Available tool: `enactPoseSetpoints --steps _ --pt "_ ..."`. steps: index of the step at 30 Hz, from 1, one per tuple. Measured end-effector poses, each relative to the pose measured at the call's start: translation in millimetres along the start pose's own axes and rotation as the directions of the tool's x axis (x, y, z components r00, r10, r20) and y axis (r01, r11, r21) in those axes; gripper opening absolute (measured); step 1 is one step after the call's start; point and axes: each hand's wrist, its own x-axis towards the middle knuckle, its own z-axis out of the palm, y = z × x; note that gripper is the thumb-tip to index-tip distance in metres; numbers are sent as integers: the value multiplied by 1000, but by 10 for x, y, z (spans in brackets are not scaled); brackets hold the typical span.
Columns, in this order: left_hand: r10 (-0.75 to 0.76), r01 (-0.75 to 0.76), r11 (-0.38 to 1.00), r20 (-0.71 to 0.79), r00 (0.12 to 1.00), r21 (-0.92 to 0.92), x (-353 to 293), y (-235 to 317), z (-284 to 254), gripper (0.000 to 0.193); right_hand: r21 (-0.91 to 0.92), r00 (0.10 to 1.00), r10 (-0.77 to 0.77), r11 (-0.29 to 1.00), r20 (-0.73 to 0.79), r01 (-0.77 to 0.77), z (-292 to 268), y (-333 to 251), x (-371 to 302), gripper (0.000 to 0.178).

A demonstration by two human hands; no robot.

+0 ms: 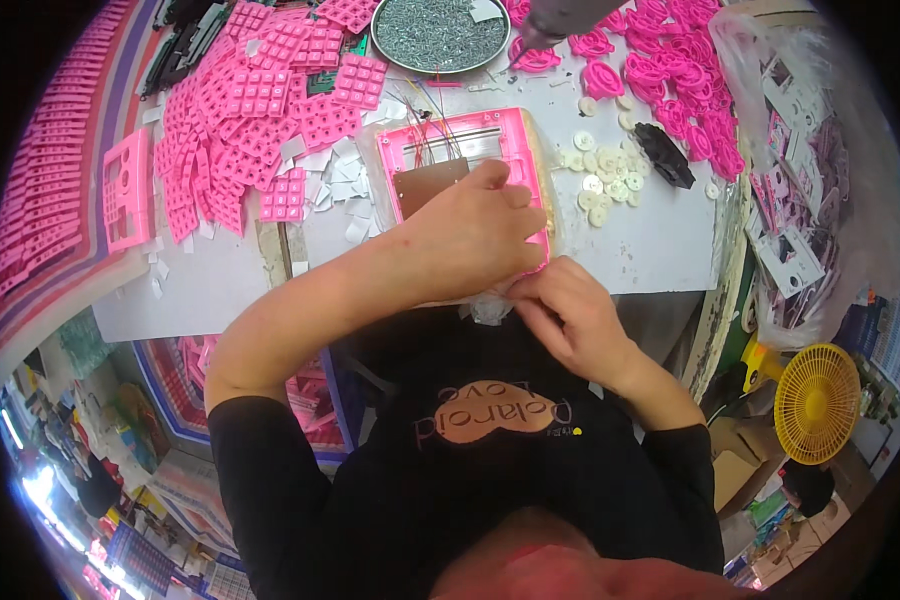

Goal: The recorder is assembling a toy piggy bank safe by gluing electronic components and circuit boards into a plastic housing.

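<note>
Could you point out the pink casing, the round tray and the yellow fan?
Pink casing [514, 135]: head view, upper right part of its frame.
Round tray [440, 71]: head view, its near rim.
Yellow fan [818, 404]: head view, middle of its grille.

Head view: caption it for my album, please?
Left hand over a pink case, right hand by its corner, keypads and white discs nearby.

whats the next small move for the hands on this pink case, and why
I'd probably tuck the thin wires inside the pink case with the left hand, since they appear to stick up loosely past its far rim and could snag. The right hand, at the near right corner, seems well placed to steady it.
</note>
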Motion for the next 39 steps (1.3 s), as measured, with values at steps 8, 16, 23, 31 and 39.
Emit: enactPoseSetpoints --steps 8,16,23,31,39 --pt "-397 391 884 31 917 -256 0 47 94 13 -404 970 -200 905 -136 130 -31 68 50 18" --pt "-470 342 863 -344 813 -371 -370 574 173 27 -433 938 -341 857 -68 280 -103 243 112 22" --pt "-448 372 885 -299 842 -281 -452 602 379 18 -214 969 -244 946 21 243 -179 451 141 22" --pt "-461 383 879 -300 835 -285 -454 605 397 18 -470 926 -377 816 9 337 -109 295 117 22" --pt "-462 379 875 -285 840 -301 -482 599 435 21 -191 973 -230 955 -4 225 -124 420 130 17"
